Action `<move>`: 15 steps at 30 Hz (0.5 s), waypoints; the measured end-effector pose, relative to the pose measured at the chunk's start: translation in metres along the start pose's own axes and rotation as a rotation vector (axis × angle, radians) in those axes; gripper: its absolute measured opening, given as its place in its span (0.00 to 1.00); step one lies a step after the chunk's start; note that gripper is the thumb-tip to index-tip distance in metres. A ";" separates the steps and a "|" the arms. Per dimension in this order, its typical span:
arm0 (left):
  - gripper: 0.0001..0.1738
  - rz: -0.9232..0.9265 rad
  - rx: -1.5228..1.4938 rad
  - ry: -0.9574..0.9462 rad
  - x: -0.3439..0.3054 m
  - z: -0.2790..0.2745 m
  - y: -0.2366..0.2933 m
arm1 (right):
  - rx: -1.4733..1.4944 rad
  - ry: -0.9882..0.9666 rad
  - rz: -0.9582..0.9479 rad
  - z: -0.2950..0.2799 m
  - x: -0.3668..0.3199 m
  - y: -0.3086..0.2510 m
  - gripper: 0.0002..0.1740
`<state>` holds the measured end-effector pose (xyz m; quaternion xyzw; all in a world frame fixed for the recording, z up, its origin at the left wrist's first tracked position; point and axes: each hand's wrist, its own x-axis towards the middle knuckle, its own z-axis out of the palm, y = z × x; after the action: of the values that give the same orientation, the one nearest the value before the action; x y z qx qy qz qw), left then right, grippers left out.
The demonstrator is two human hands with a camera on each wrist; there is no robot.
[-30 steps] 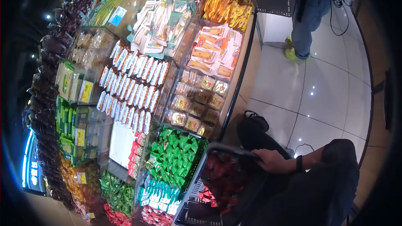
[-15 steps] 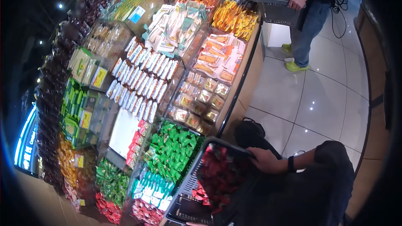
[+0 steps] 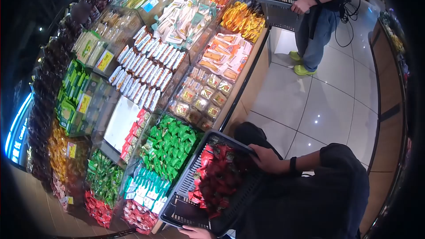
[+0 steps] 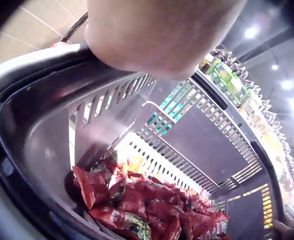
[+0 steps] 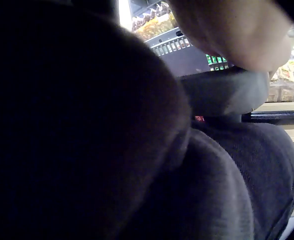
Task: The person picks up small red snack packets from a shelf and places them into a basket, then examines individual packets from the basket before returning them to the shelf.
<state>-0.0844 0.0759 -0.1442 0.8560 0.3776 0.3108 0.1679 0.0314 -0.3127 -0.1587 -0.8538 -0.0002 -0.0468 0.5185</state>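
Note:
A dark grey shopping basket [image 3: 232, 140] is held in front of the body, close beside the display. Inside lie many small red snack packets [image 3: 217, 177], heaped in the left wrist view as glossy red sachets [image 4: 162, 205]. My right hand [image 3: 268, 158] grips the rim on the right side, a black band at its wrist. At the bottom edge of the head view, my left hand [image 3: 198, 232] holds the opposite end of the rim; its fingers are partly hidden. The right wrist view shows my right hand [image 5: 237, 35] over the basket's rim [image 5: 227, 92], with dark clothing covering much of it.
A sloped display on the left has bins of green packets [image 3: 170, 146], white-wrapped bars [image 3: 144, 73] and boxed snacks [image 3: 201, 97]. Ahead, another person [image 3: 305, 46] stands holding a grey basket [image 3: 276, 11]. Pale floor tiles [image 3: 325, 102] run between the display and right-hand shelving.
My basket has shifted left and up in the head view, showing more red packets. My left hand has come into view at its lower rim. The other person's basket shows more fully.

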 end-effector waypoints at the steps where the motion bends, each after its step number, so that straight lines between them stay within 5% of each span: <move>1: 0.23 -0.005 -0.004 -0.001 0.000 0.000 -0.002 | -0.002 0.006 -0.007 0.000 0.001 0.001 0.18; 11: 0.20 0.131 -0.013 0.062 0.002 0.009 -0.016 | -0.019 0.005 0.029 0.002 0.000 -0.003 0.15; 15: 0.20 0.003 -0.049 0.012 0.001 -0.003 0.010 | -0.032 0.048 0.006 0.004 0.000 -0.006 0.14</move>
<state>-0.0806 0.0695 -0.1361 0.8503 0.3696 0.3252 0.1862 0.0313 -0.3067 -0.1552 -0.8605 0.0158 -0.0656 0.5049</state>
